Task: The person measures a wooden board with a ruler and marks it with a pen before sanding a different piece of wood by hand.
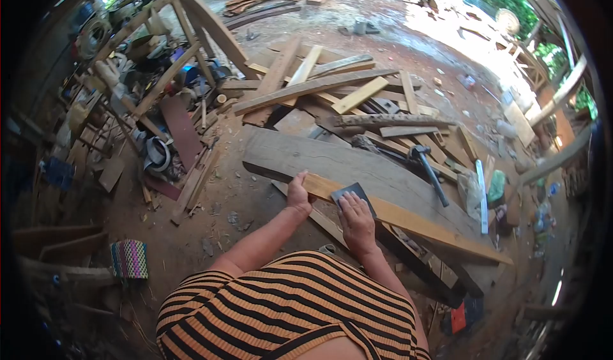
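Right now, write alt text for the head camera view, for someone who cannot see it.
A person's right hand holds a dark sheet, likely sandpaper, against a narrow wooden strip while the left hand grips the strip's left end. A hammer lies on the thick plank alongside, heaped lumber beyond.

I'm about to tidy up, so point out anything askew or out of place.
The boards beyond the bench lie crisscrossed in a loose heap rather than stacked, which looks untidy. Nothing odd shows on the plank, with the left hand gripping it and the right hand pressing a dark sheet to it.
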